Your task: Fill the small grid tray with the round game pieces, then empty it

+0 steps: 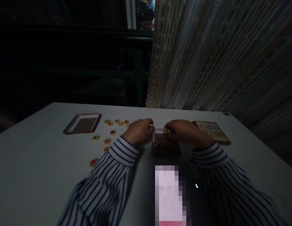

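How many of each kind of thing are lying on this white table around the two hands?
Loose round cream wooden discs: 11
Shallow square brown-and-white tray: 1
Brown box holding discs: 1
Illustrated rectangular card: 1
Total: 14

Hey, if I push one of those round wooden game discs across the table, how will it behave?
The round wooden game discs look thin, flat and stiff, so one would probably slide rather than tip. Lying flat, it seems unlikely to roll, though it might on edge. On the smooth white table, it may be fiddly to lift.
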The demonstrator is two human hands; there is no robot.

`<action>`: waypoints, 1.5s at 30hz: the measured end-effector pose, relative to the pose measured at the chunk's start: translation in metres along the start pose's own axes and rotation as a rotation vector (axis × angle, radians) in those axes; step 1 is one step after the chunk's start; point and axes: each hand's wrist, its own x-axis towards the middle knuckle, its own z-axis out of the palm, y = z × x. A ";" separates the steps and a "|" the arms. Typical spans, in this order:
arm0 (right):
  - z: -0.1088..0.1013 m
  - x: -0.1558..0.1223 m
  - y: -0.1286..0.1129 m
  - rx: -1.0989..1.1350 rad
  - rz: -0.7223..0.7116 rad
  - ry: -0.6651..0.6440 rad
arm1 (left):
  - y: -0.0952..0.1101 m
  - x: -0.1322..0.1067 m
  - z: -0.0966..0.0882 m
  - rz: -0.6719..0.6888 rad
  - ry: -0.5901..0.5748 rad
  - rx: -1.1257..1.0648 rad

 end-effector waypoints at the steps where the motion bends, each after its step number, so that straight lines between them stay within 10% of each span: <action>1: 0.001 0.000 0.000 -0.001 -0.002 -0.009 | -0.001 0.000 0.001 0.006 0.000 0.004; 45: 0.016 0.005 0.004 -0.109 -0.049 -0.233 | -0.001 -0.001 -0.003 -0.012 -0.078 0.170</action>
